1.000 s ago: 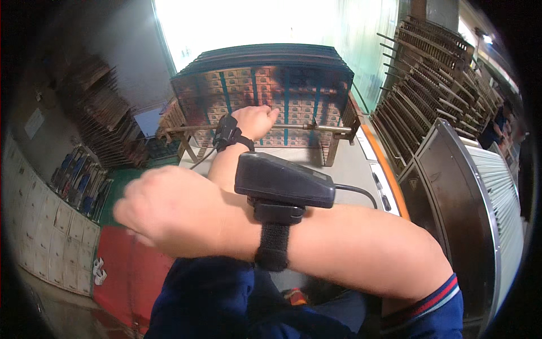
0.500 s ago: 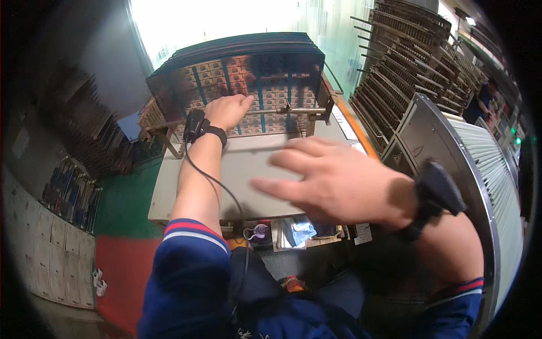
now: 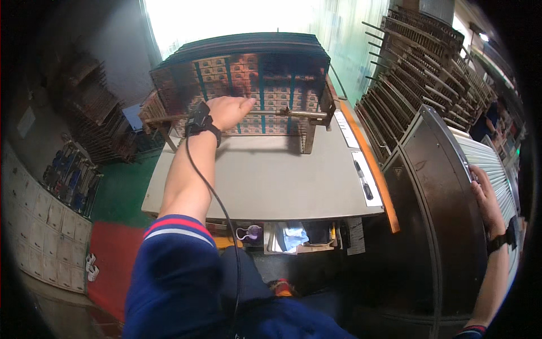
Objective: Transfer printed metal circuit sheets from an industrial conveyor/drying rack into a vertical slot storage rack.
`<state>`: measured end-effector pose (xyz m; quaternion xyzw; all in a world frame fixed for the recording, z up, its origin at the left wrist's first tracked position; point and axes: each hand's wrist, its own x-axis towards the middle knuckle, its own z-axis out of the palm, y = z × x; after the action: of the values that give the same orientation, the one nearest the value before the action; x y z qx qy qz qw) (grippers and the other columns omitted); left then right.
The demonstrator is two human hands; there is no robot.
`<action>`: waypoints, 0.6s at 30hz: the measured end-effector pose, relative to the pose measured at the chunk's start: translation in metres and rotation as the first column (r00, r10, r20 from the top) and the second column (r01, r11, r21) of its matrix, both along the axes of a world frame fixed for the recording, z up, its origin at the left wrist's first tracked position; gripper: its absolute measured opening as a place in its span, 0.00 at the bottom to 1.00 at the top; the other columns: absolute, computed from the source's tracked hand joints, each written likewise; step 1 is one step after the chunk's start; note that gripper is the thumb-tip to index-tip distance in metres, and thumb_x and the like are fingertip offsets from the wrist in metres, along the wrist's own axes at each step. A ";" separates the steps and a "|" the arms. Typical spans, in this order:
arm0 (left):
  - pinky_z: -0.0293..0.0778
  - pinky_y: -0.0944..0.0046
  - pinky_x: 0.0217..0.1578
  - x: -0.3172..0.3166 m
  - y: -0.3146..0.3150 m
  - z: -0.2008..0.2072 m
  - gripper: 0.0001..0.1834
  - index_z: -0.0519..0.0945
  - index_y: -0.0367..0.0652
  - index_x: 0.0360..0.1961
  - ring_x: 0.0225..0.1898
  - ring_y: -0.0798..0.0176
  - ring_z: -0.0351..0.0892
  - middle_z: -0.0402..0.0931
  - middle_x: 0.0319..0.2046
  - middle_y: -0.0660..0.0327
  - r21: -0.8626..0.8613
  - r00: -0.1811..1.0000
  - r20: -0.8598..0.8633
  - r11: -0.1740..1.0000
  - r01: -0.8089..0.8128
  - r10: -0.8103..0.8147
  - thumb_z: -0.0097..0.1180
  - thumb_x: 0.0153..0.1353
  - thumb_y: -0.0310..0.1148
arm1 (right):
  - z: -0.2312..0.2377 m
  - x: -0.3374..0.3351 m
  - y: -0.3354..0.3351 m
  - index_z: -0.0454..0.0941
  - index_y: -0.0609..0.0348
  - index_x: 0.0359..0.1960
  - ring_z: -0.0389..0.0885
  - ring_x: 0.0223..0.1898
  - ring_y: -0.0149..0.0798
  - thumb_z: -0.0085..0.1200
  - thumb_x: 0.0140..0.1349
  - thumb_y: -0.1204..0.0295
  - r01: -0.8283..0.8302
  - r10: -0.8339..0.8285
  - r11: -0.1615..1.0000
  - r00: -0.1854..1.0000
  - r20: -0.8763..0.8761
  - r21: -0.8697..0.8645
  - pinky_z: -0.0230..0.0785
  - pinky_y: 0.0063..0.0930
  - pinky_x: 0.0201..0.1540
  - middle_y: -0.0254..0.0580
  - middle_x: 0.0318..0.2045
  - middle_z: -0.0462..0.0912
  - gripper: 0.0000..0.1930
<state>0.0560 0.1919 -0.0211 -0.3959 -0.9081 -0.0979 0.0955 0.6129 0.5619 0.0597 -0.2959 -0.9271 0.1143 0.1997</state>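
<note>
In front of me a rack holds many upright dark panels point(image 3: 271, 76), the nearest with a coppery grid pattern and teal stripes. A metal bar point(image 3: 265, 113) runs across the rack's front. My left hand point(image 3: 227, 113) is closed over the bar close to the panel face; its thumb points right and its other fingers are mostly hidden. Far to the right, my right hand point(image 3: 488, 198) rests at the metal edge of a machine point(image 3: 437, 158), fingers extended along it. Beside that hand lies a row of pale ribbed slats or rollers point(image 3: 490, 164). Nothing is visible in the right hand.
The rack stands on a pale table point(image 3: 271, 181). A black marker point(image 3: 363, 179) lies on white paper beside an orange edge strip point(image 3: 367, 164). Slotted racks point(image 3: 418, 79) stand at back right; lockers point(image 3: 45, 226) line the left. Another person point(image 3: 491, 121) is far right.
My right hand has swung from above the table to the machine edge at the far right. My left hand has stayed at the bar. The view has shifted slightly.
</note>
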 end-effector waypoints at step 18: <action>0.73 0.44 0.32 0.002 0.001 -0.031 0.24 0.82 0.45 0.24 0.29 0.42 0.80 0.80 0.24 0.50 0.324 0.920 -0.362 0.946 -0.027 0.151 0.41 0.67 0.47 | 0.012 -0.026 -0.023 0.72 0.67 0.56 0.72 0.57 0.55 0.50 0.64 0.65 -0.036 0.015 0.982 0.993 0.115 0.186 0.61 0.37 0.62 0.57 0.54 0.75 0.22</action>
<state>0.0578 0.1926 -0.0525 -0.3449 -0.8621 -0.1567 0.3365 0.5873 0.5392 0.0714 -0.2697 -0.9473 0.0123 0.1725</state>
